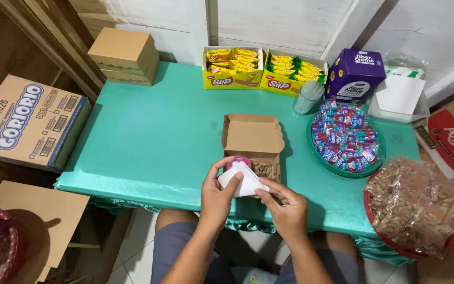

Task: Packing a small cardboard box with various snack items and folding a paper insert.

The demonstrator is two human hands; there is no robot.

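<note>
A small open cardboard box (253,138) sits on the green table (148,142), lid tipped back. Inside it I can see something pink and a pack of brown nuts (264,169). Both hands hold a folded white paper napkin (241,181) just over the box's front edge. My left hand (217,199) pinches the napkin's left side with thumb and fingers. My right hand (285,206) grips its right lower corner.
Two yellow display boxes of snack bars (261,68), a purple box (354,73), a clear cup (307,97), a green tray of wrapped candies (345,138), and a red basket of bagged peanuts (413,205) crowd the back and right. Closed cardboard boxes (124,55) stand at left.
</note>
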